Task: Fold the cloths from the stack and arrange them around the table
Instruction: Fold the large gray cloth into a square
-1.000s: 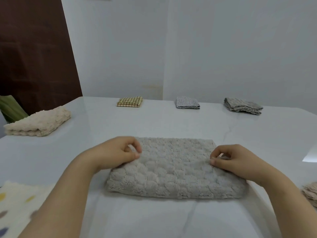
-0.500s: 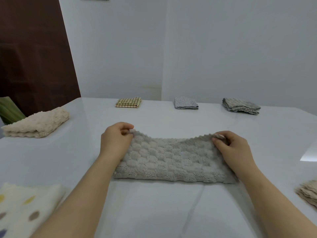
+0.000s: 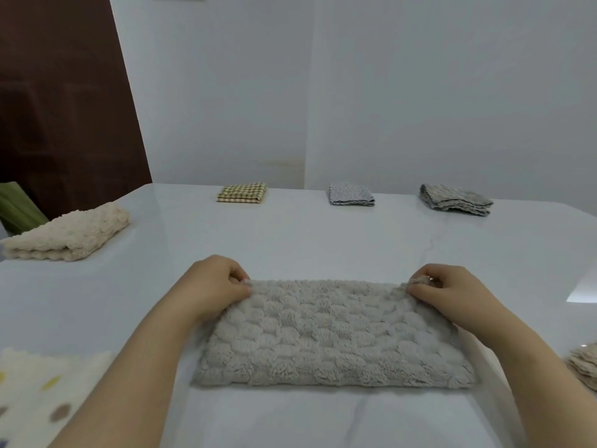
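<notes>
Both forearms reach in from the bottom of the frame toward the centre. The left hand (image 3: 214, 287) sits knuckles up at the far left corner of the grey fluffy cloth (image 3: 332, 334), its fingers curled under and its thumb pressed against them, pinching the corner. The right hand (image 3: 452, 291) mirrors it at the far right corner, thumb and curled fingers nipping a small tuft of the edge. The 2 hands are level with each other, 1 at each end of the cloth's far edge.

The cloth lies flat on the white table (image 3: 290, 240), just below the centre of the frame, as a thick rectangle with its long sides running left to right.

0.5 s ago its far edge was held up off the table and sagged between the hands; now that edge is down and runs straight. 1.0 s ago the hands gripped lower on the cloth's sides; now they are at its far corners.

Along the table's far edge, across the middle of the frame, lie 3 folded cloths: a checked cloth (image 3: 242, 192), a blue-grey cloth (image 3: 350, 194) and a grey ruffled cloth (image 3: 455, 203). A folded cream cloth (image 3: 68, 234) sits at the left, a spotted cloth (image 3: 42, 392) at the lower left, and a beige stack (image 3: 584, 367) at the lower right edge.
</notes>
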